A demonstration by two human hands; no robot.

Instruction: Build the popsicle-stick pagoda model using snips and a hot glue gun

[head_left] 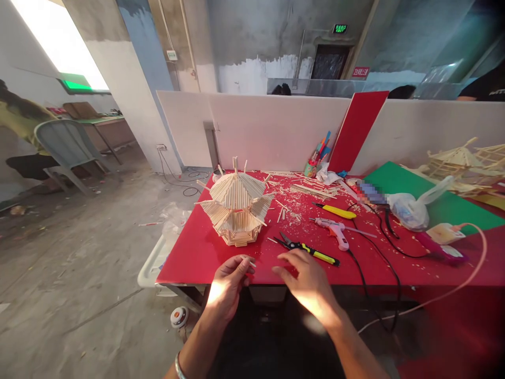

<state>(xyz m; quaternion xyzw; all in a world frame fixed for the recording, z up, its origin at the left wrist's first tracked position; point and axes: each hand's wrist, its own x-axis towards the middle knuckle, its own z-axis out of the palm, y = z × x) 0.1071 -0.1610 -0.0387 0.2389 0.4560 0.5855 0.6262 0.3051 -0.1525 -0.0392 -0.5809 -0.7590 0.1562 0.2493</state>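
Note:
My left hand (232, 281) is closed in a pinch on a short wooden stick (252, 264) at the front edge of the red table. To its right, my right hand (305, 279) hovers with fingers apart and bent, holding nothing. Beyond the left hand stands a pagoda model (239, 208) built of thin wooden sticks, with layered roofs. Just past my right hand lie pruning shears (307, 249) with black and yellow handles, blades spread. A pink and white glue gun (334, 230) and a yellow utility knife (335, 211) rest farther back.
Stick offcuts (315, 190) litter the back of the red table (185, 266). A pen cup (311, 168) stands by the white partition (272, 126). Cables cross the right side, near a plastic bag (410, 210) and green board (394, 181). A person (23, 126) sits far left.

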